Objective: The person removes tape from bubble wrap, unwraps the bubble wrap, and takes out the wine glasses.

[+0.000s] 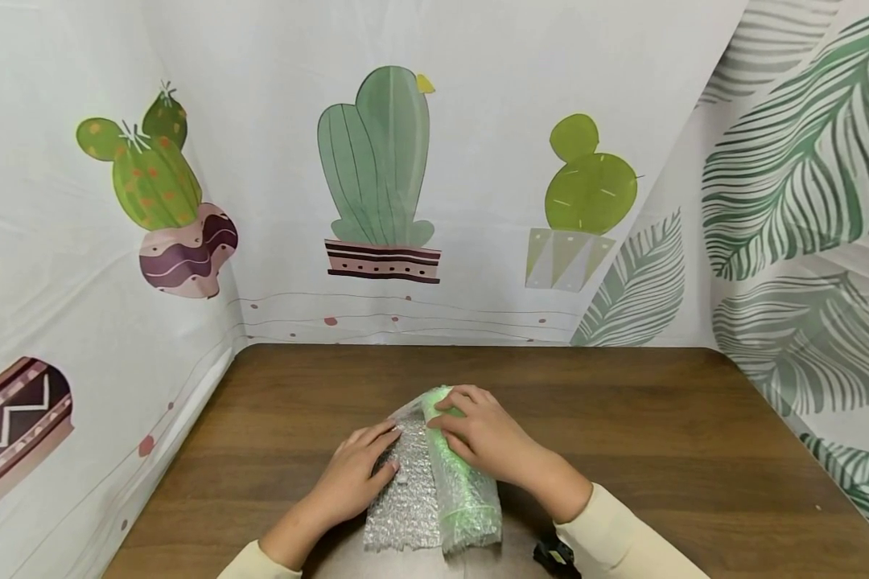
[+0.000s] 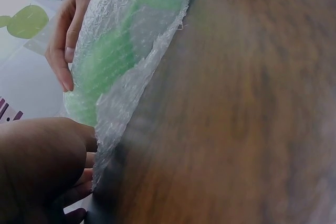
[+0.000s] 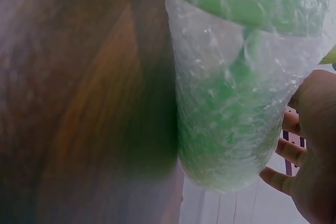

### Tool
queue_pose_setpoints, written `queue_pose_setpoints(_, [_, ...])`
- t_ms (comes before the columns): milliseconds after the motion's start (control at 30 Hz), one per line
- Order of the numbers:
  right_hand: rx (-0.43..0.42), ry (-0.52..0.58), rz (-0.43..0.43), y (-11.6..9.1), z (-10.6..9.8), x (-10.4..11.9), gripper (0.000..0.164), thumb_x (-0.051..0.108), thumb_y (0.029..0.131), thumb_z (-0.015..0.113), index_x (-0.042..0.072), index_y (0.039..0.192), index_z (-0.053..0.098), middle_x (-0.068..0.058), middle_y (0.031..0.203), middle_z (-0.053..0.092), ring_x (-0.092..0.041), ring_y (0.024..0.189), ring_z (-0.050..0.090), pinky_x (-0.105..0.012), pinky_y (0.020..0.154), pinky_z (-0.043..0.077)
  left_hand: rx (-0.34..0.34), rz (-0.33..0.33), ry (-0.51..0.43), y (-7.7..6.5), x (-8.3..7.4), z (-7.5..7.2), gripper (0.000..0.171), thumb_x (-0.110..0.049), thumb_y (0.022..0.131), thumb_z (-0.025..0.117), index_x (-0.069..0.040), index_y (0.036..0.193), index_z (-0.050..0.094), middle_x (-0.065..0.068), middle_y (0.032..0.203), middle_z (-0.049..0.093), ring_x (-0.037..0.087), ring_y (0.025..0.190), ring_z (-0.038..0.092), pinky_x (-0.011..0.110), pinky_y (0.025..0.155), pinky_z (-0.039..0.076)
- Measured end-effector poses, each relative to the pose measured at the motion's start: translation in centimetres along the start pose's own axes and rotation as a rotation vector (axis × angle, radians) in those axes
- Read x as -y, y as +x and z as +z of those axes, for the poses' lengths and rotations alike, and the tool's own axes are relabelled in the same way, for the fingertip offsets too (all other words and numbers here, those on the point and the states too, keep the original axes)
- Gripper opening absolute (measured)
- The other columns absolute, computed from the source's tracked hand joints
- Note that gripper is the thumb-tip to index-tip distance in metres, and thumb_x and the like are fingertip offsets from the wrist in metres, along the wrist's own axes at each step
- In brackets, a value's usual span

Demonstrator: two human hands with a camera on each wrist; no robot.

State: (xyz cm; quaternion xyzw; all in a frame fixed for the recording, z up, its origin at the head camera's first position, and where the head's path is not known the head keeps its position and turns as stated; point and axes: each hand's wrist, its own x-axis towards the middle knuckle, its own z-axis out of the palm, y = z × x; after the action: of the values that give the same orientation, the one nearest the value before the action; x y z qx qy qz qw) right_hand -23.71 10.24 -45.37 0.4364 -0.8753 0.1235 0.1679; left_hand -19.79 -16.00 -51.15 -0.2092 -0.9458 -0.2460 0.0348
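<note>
A long green and clear cylinder, wrapped in bubble wrap [image 1: 471, 490], lies lengthwise on the table in front of me. Its exact kind is hidden under the wrap. From its left side spreads a flat sheet of bubble wrap [image 1: 404, 507]. Resting on the left edge of that sheet is my left hand [image 1: 355, 474], its fingers stretched toward the roll. My right hand [image 1: 488, 430] holds the far half of the roll from above, fingers bent over its left side. The right wrist view shows the wrapped cylinder [image 3: 226, 103] close up, with fingertips along its side.
A small black object [image 1: 556, 556] lies by the right forearm at the near edge. The brown wooden table [image 1: 659, 434] reaches back to a white cloth backdrop [image 1: 478, 161] printed with cacti; leaf-patterned cloth [image 1: 789, 322] hangs at the right.
</note>
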Motion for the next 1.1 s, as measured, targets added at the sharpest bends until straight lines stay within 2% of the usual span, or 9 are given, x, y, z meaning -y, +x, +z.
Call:
queue_pose_setpoints(667, [0.052,0.073,0.093,-0.7,-0.7,-0.2,0.023,0.028,0.102,0.061,0.027,0.122,0.073,0.002,0.130,0.062,-0.022,0.130,0.049,-0.050,0.108,0.046,0.014,-0.021,-0.032,-0.1,-0.5,-0.3,0.048,-0.022,0.100,0.061,-0.004,0.144,0.054,0.011,0.156,0.047,0.036,0.140,0.045,0.062,0.113,0.036])
queue_pose_setpoints(1100, [0.027,0.055,0.102,-1.0,-1.0,-0.5,0.025,0.031,0.101,0.063,0.027,0.123,0.073,0.001,0.126,0.062,-0.021,0.124,0.051,-0.048,0.104,0.048,0.001,-0.013,-0.024,-0.1,-0.3,-0.2,0.048,-0.022,0.099,0.062,-0.004,0.144,0.055,0.012,0.156,0.047,0.035,0.140,0.045,0.061,0.115,0.035])
